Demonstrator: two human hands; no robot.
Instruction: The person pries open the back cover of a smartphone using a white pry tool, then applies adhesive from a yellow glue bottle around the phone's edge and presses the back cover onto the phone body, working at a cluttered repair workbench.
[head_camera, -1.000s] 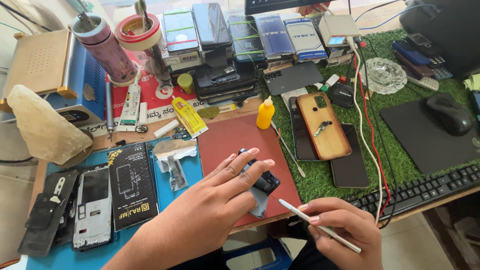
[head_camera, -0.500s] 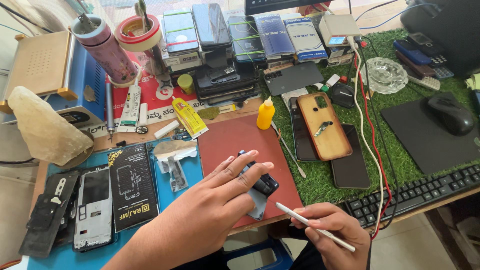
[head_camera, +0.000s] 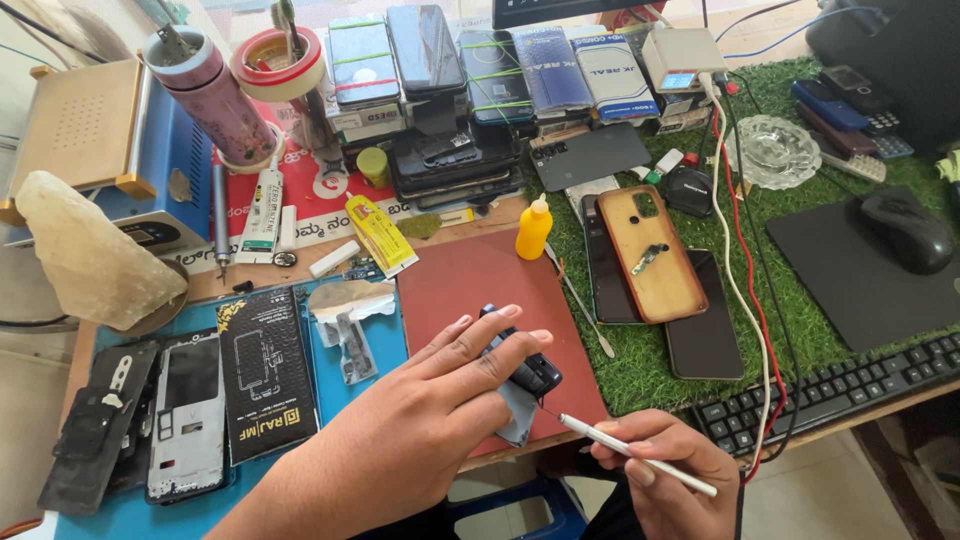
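My left hand (head_camera: 420, 420) presses down on a small black device (head_camera: 528, 372) that lies on a grey cloth on the dark red mat (head_camera: 470, 285). Its fingers are spread over the device's top. My right hand (head_camera: 665, 475) grips a thin white pen-like tool (head_camera: 635, 455) near the table's front edge. The tool's fine tip touches the device's lower right corner.
A yellow dropper bottle (head_camera: 533, 228) and metal tweezers (head_camera: 580, 300) lie by the mat. A tan phone case (head_camera: 650, 250) rests on phones on the green turf. Stacked phones (head_camera: 440, 100) fill the back. Opened phone parts (head_camera: 185, 410) lie left; keyboard (head_camera: 830, 385) and mouse (head_camera: 905, 230) right.
My right hand has risen from below the table edge and brought the tool's tip up to the black device. My left hand has stayed on the device.
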